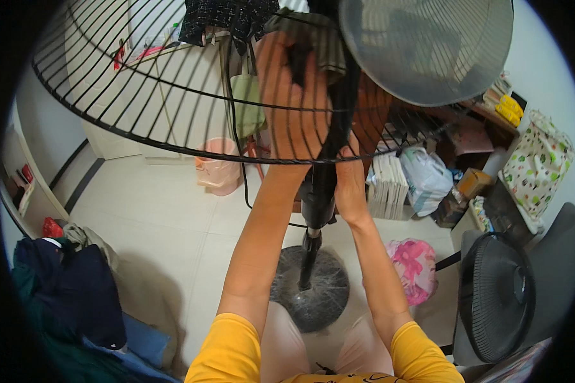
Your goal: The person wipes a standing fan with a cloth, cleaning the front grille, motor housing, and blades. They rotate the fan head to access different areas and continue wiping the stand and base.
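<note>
A pedestal fan stands before me, its wire rear grille (187,88) spread across the upper view. Translucent grey fan blades (426,52) show at the upper right. Behind the wires, my left hand (292,100) holds a grey-green cloth (333,40) against the fan near its hub. My right hand (352,186) grips around the black neck (318,201) of the fan, thumb up; its fingers are partly hidden behind the neck and grille. The fan's pole runs down to a round, dusty black base (311,301) on the floor near my knees.
A detached fan grille (498,297) leans on a grey chair (551,249) at the right. Beside it is a pink floral cushion (412,270). A pink waste bin (218,167), stacked books (388,186) and a plastic bag (424,179) stand beyond. Clothes (76,292) are heaped at the left.
</note>
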Demonstrator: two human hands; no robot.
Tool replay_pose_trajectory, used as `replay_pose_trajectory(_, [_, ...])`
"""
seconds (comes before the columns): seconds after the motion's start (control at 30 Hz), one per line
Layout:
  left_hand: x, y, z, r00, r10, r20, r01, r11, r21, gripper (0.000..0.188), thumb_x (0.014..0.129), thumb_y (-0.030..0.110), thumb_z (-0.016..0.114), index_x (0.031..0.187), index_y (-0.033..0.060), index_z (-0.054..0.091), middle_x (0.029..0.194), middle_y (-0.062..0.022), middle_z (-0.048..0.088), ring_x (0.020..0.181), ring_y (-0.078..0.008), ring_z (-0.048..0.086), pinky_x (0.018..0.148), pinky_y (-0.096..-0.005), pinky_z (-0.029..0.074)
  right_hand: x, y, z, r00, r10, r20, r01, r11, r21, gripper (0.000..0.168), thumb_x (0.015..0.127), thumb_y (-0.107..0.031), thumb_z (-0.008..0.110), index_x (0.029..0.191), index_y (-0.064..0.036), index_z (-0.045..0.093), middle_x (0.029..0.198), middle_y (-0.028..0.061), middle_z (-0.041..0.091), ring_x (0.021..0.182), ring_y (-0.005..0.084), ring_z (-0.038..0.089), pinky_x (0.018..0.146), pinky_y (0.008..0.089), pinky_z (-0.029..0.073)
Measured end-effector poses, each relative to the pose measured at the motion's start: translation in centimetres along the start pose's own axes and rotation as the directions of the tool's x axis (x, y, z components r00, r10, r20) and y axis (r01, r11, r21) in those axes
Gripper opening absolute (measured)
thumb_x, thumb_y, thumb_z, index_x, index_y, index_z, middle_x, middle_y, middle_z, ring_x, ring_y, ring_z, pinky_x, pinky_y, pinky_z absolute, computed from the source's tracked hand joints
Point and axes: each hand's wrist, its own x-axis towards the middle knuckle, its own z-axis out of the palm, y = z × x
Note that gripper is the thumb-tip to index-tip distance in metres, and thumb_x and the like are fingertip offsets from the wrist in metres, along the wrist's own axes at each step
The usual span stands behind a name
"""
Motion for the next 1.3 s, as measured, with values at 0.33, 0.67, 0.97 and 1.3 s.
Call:
replay_pose_trajectory(0.33, [-10.3, 2.4, -4.7, 0.774, -0.603, 0.190, 0.620, 0.662, -0.421, 0.026, 0.089, 0.000, 0.048, 0.114, 0.0040, 0.046, 0.107, -0.0055, 0.054, 0.099, -0.0117, 0.051, 0.085, -0.0265, 0.043, -0.5, 0.3, -1.8, 0.978, 0.095, 0.183, -0.156, 0.921, 0.357, 0.067, 0.097, -0.048, 0.024, 0.142, 0.001, 0.019, 0.141, 0.0164, 0.030, 0.130, 0.0236, 0.029, 0.108, 0.0314, 0.018])
replay_pose_trajectory(0.67, [-3.3, 7.0, -0.8, 0.896, -0.441, 0.055, 0.403, 0.755, -0.517, 0.016, 0.094, 0.004, 0.044, 0.109, 0.0008, 0.048, 0.104, -0.0050, 0.054, 0.092, -0.0093, 0.049, 0.081, -0.0215, 0.040, -3.1, 0.4, -5.2, 0.947, 0.196, 0.254, -0.299, 0.829, 0.472, 0.073, 0.095, -0.055, 0.018, 0.145, -0.002, 0.009, 0.147, 0.0120, 0.022, 0.134, 0.0212, 0.023, 0.110, 0.0330, 0.017])
replay_pose_trajectory(0.97, [-14.4, 6.5, -4.1, 0.745, -0.589, 0.313, 0.645, 0.755, -0.116, 0.018, 0.092, 0.006, 0.042, 0.109, 0.0030, 0.048, 0.102, -0.0026, 0.054, 0.088, -0.0073, 0.049, 0.079, -0.0206, 0.039, -4.5, 1.9, -6.4, 0.975, 0.222, -0.002, -0.203, 0.899, 0.389, 0.064, 0.096, -0.046, 0.029, 0.139, 0.001, 0.022, 0.145, 0.0162, 0.022, 0.135, 0.0262, 0.020, 0.109, 0.0327, 0.015])
replay_pose_trajectory(1.3, [-8.6, 13.9, -5.3, 0.766, -0.573, 0.291, 0.628, 0.568, -0.532, 0.019, 0.094, 0.009, 0.048, 0.111, 0.0009, 0.047, 0.108, -0.0096, 0.056, 0.097, -0.0168, 0.057, 0.083, -0.0283, 0.047, -4.6, -6.1, -4.4, 0.979, -0.189, -0.072, 0.174, 0.969, -0.174, 0.037, 0.079, -0.024, 0.064, 0.104, 0.001, 0.056, 0.088, 0.0120, 0.060, 0.079, 0.0250, 0.059, 0.071, 0.0323, 0.047])
